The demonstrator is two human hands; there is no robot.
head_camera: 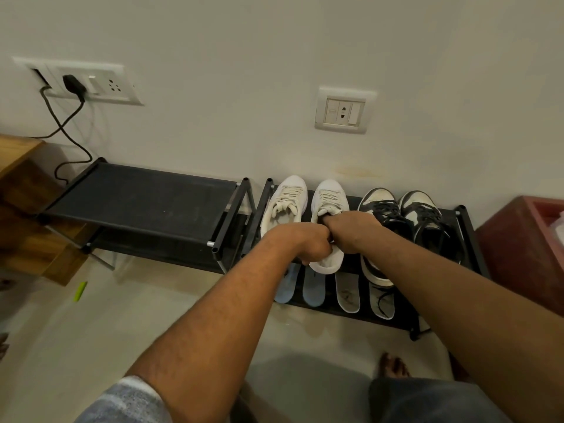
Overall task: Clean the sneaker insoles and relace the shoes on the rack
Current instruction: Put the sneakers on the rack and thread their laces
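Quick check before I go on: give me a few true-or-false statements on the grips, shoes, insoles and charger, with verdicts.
1. The left grip and right grip hold one white sneaker. True.
2. Four insoles lie on the lower shelf. True.
3. All the insoles are blue. False: two are blue, two whitish.
4. The black-and-white sneakers stand left of the white pair. False: they stand right of it.
5. The charger is plugged in directly above the shoes. False: it sits in the far left wall plate, away from them.
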